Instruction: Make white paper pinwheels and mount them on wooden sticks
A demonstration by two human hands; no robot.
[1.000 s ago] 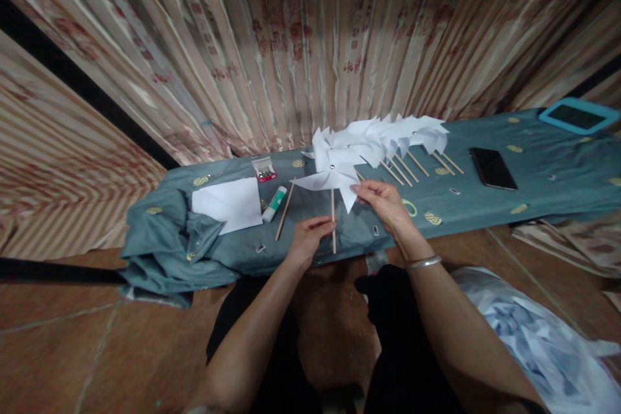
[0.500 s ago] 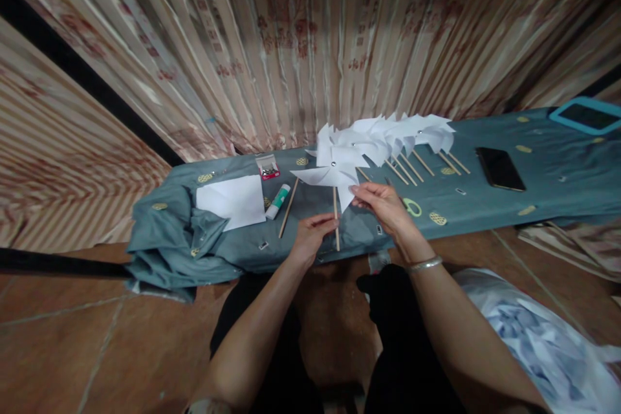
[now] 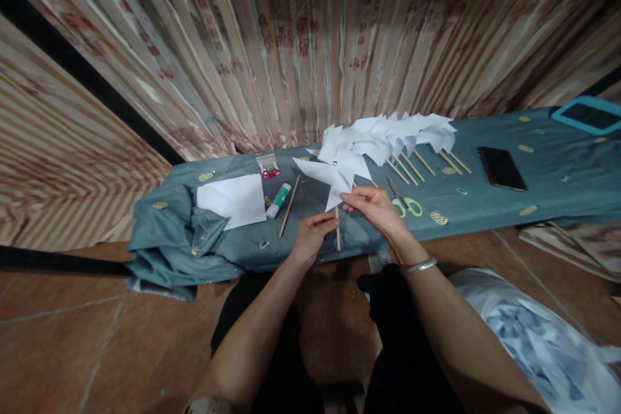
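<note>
One pinwheel (image 3: 336, 172), stick (image 3: 338, 240) in left grip (image 3: 311, 237)

Silver bangle (image 3: 420, 266), black trousers (image 3: 405, 343)

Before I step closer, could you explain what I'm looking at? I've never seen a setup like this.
There's no machine here, just a person's two bare hands. The view comes from a camera worn on their head, looking forward and down. The left hand holds a white paper pinwheel by its stick; the right hand touches one of its blades. On the patterned cloth lie paper, a small open box, a glue stick, a loose stick, scissors, more pinwheels, a phone and a blue-framed device.
</note>
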